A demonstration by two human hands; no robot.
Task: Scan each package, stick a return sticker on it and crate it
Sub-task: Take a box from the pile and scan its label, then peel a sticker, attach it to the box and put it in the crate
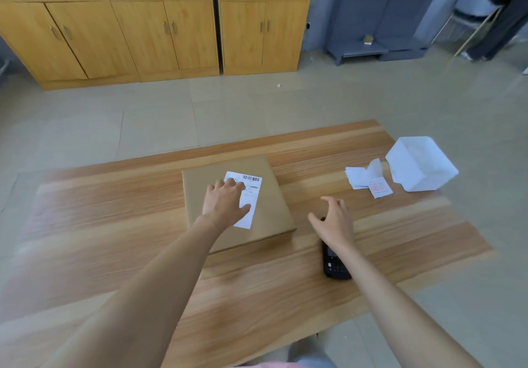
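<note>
A flat brown cardboard package (271,210) lies in the middle of the wooden table (114,225). It carries a white shipping label (248,196) with a barcode at its far end. My left hand (224,203) rests flat on the package, fingers spread over the label. My right hand (333,223) hovers with fingers spread above the far end of a black handheld scanner (334,262), which lies on the table right of the package. A small pile of white return stickers (368,180), one with a red stamp, lies at the far right. Beside them stands a white crate (421,165).
The table stands on a pale tiled floor. Wooden cabinets (143,30) line the far wall, with a grey shelf unit (380,25) to their right. The left half of the table shows only bare wood.
</note>
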